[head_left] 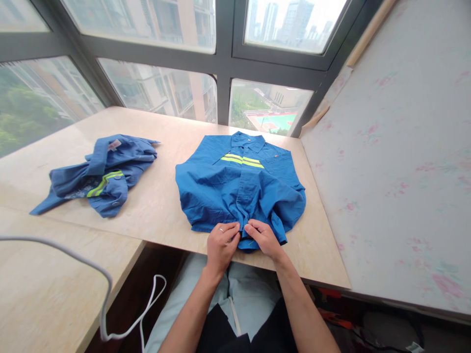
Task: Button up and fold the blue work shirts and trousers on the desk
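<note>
A blue work jacket (217,191) with a collar and yellow-and-grey reflective strips lies front side up before me, its collar toward the window. My left hand (222,242), a ring on one finger, pinches the jacket's bottom hem on the left of the front opening. On the right of that opening, my right hand (264,238) grips the hem between thumb and fingers. Both hands are close together at the table's front edge. Whether a zip end sits between the fingertips is too small to tell.
A second blue garment (106,171) with a reflective strip lies crumpled on the tabletop (162,215) at the left. A white cable (105,294) loops across the lower left. Windows (154,88) border the back; a floral-patterned wall (397,162) stands at the right.
</note>
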`<state>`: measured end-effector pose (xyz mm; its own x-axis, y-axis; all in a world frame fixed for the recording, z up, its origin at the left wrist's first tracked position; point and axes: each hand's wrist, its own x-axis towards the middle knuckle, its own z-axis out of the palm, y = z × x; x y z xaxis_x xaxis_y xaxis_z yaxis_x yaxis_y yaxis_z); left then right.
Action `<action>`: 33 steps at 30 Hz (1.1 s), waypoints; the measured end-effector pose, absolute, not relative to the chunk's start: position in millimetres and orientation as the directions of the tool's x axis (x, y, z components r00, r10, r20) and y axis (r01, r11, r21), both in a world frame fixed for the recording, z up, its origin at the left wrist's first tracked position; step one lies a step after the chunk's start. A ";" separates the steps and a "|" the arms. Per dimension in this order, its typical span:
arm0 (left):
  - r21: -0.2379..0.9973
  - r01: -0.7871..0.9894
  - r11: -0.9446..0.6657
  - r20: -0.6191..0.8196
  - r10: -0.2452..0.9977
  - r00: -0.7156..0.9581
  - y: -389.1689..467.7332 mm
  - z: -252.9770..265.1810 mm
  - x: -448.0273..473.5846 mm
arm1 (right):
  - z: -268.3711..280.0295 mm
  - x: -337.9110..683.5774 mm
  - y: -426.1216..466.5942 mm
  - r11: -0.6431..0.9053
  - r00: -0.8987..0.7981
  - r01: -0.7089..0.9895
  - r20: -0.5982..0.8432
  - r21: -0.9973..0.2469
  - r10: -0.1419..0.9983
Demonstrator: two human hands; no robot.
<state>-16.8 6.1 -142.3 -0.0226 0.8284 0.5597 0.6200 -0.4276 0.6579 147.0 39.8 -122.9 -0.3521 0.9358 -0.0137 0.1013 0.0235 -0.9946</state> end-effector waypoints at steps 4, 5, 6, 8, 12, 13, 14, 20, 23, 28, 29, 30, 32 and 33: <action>0.626 0.661 -0.414 0.545 0.839 0.009 8.9 -146.3 -15.8 | -125.7 151.1 37.0 -0.110 -0.321 -0.068 -0.082 -0.992 0.943; 0.616 0.673 -0.410 0.542 0.840 0.015 9.3 -147.1 -15.7 | -126.7 151.4 35.7 -0.146 -0.304 -0.126 -0.102 -0.981 0.947; 0.617 0.675 -0.405 0.539 0.842 0.013 9.5 -147.7 -15.6 | -127.6 151.3 34.5 -0.175 -0.287 -0.178 -0.119 -0.968 0.950; 0.662 0.639 -0.391 0.523 0.852 -0.020 9.2 -147.4 -15.8 | -128.6 150.3 33.4 -0.208 -0.237 -0.261 -0.147 -0.942 0.960; 0.878 0.399 -0.264 0.367 0.907 -0.208 7.1 -143.4 -22.0 | -127.2 151.9 37.3 -0.158 -0.022 -0.479 -0.169 -0.863 0.985; 0.929 0.302 -0.214 0.299 0.916 -0.270 6.7 -142.8 -24.9 | -126.9 154.4 38.8 -0.135 0.024 -0.521 -0.173 -0.843 0.985; 0.965 0.199 -0.171 0.230 0.915 -0.331 6.6 -142.7 -28.2 | -126.9 157.7 40.2 -0.116 0.058 -0.551 -0.177 -0.826 0.983; 0.946 -0.269 -0.182 -0.002 0.825 -0.566 10.5 -147.6 -39.7 | -133.4 179.6 43.9 -0.029 0.201 -0.616 -0.193 -0.787 0.960; 0.932 -0.290 -0.217 -0.004 0.794 -0.608 12.5 -146.1 -39.1 | -135.5 183.4 44.1 -0.027 0.194 -0.594 -0.176 -0.804 0.965; 0.951 -0.245 -0.188 0.025 0.837 -0.546 12.0 -133.1 -43.9 | -130.0 178.0 42.3 -0.049 0.164 -0.568 -0.170 -0.822 0.972; 0.968 -0.204 -0.146 0.020 0.855 -0.519 12.1 -128.0 -44.8 | -127.8 175.4 41.2 -0.057 0.153 -0.567 -0.172 -0.822 0.973; 0.986 -0.133 -0.096 0.017 0.867 -0.498 12.6 -121.8 -44.9 | -125.4 172.5 39.9 -0.068 0.136 -0.565 -0.174 -0.823 0.975; 0.997 0.071 -0.018 0.050 0.875 -0.481 15.3 -106.9 -41.5 | -120.8 166.4 36.6 -0.104 0.092 -0.554 -0.185 -0.826 0.979; 0.983 0.184 -0.010 0.096 0.879 -0.468 17.6 -99.1 -38.1 | -118.9 163.6 34.9 -0.128 0.066 -0.542 -0.193 -0.831 0.979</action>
